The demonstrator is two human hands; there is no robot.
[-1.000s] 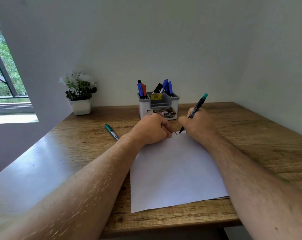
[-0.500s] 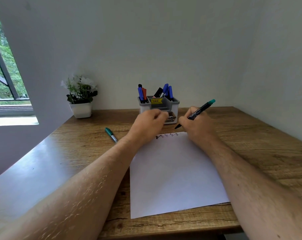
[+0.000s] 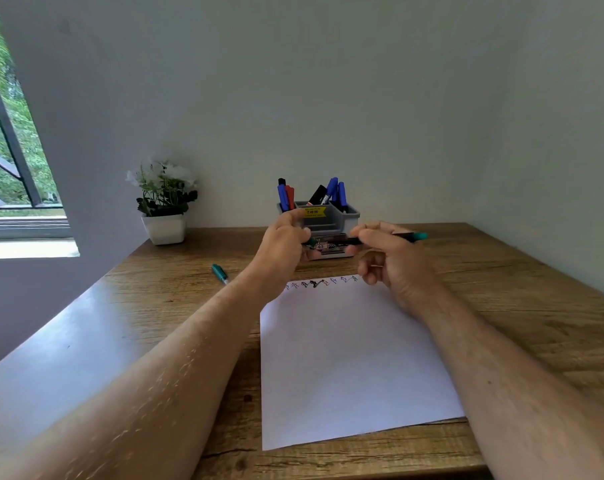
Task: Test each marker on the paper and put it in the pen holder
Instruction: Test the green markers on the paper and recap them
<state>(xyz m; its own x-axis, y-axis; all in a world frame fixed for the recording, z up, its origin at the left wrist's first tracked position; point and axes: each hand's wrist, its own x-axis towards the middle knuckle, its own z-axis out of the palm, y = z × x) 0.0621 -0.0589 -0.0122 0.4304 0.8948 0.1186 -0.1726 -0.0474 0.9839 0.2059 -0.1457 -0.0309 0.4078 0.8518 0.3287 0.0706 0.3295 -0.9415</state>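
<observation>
Both hands are being held in the air in front of the grey plastic pen holder (image 3: 342, 216), above the far edge of the white sheet of paper (image 3: 349, 358). The right hand (image 3: 394, 261) is gripping the slim black marker with the teal end (image 3: 387, 239), whose long axis is lying almost level, pointing from right to left. Its tip is facing the left hand (image 3: 283, 244), which is pinching a small teal cap (image 3: 310, 242) just beside that tip. So the cap is lying in line with the marker, and I judge that capping is needing only a short push together along this axis. One more teal-capped marker (image 3: 219, 273) is lying on the wooden worktop (image 3: 501, 306), nearer to the left hand.
</observation>
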